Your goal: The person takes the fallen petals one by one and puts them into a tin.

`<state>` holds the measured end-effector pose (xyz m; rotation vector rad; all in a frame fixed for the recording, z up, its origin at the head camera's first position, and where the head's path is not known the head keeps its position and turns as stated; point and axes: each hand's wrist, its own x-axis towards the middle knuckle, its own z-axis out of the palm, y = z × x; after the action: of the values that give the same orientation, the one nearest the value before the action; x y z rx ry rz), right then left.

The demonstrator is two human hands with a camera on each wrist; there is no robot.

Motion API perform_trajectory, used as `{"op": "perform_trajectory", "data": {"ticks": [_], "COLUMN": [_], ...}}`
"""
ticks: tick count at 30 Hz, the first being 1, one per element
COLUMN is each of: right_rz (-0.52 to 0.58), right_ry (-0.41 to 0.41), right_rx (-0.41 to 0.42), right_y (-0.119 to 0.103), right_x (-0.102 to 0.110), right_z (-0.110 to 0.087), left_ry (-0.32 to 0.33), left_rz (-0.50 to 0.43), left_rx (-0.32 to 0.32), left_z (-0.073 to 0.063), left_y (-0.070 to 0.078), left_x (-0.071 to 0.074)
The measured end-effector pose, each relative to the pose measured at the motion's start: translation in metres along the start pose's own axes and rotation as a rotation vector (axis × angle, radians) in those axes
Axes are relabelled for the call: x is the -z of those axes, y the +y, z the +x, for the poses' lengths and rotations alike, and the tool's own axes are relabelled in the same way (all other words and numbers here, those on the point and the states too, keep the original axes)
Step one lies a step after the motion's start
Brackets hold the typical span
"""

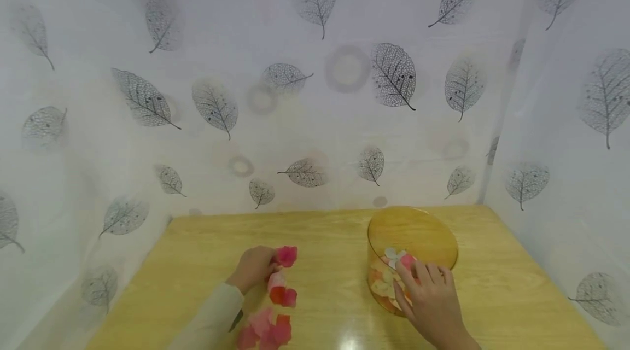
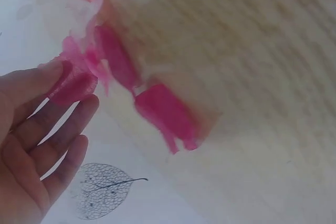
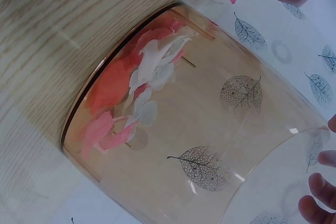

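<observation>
My left hand (image 1: 255, 269) is over the left part of the table, pinching a deep pink petal (image 2: 73, 85) between thumb and fingers. More pink petals (image 2: 167, 111) lie close by its fingertips. In the head view a magenta petal (image 1: 287, 256) shows right at that hand. On the right stands a see-through amber round container (image 1: 413, 224) with an open top. White, pink and orange petals (image 3: 149, 66) lie in its bottom. My right hand (image 1: 433, 298) is at the container's near side, fingers spread and loosely bent, with nothing visible between them.
A loose row of pink and red petals (image 1: 266, 331) runs toward the table's front, left of the middle. The wooden table (image 1: 330, 262) is bounded at the back and sides by white sheeting (image 1: 315, 131) printed with grey leaves.
</observation>
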<state>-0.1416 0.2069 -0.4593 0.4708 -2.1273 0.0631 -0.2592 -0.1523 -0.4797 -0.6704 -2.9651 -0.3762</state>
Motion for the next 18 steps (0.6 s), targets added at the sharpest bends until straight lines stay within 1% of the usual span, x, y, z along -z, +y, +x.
{"op": "perform_trajectory", "data": {"ticks": [1, 2, 3, 6, 11, 14, 18], "right_rz": [0.001, 0.001, 0.002, 0.006, 0.009, 0.009, 0.01], "right_ry": [0.0, -0.001, -0.003, -0.003, -0.003, -0.004, -0.009], "right_rx": [0.0, -0.001, -0.001, -0.002, -0.002, -0.002, -0.003], "right_y": [0.0, 0.0, 0.0, 0.001, 0.002, 0.002, 0.001], "right_x": [0.0, 0.0, 0.0, 0.0, -0.001, -0.001, -0.001], "right_z": [0.0, 0.0, 0.0, 0.0, 0.001, 0.0, -0.001], "left_ry": [0.001, -0.01, -0.005, 0.039, 0.19, 0.265, 0.361], "left_rz": [0.0, -0.004, -0.002, 0.021, 0.052, 0.057, 0.065], "left_rx": [0.008, 0.031, 0.033, 0.021, -0.08, -0.143, -0.232], "left_z": [0.001, 0.002, 0.003, 0.007, 0.014, 0.02, 0.027], "left_y": [0.001, 0.003, 0.005, 0.01, 0.026, 0.041, 0.067], "left_x": [0.001, 0.003, 0.005, 0.011, 0.022, 0.029, 0.039]}}
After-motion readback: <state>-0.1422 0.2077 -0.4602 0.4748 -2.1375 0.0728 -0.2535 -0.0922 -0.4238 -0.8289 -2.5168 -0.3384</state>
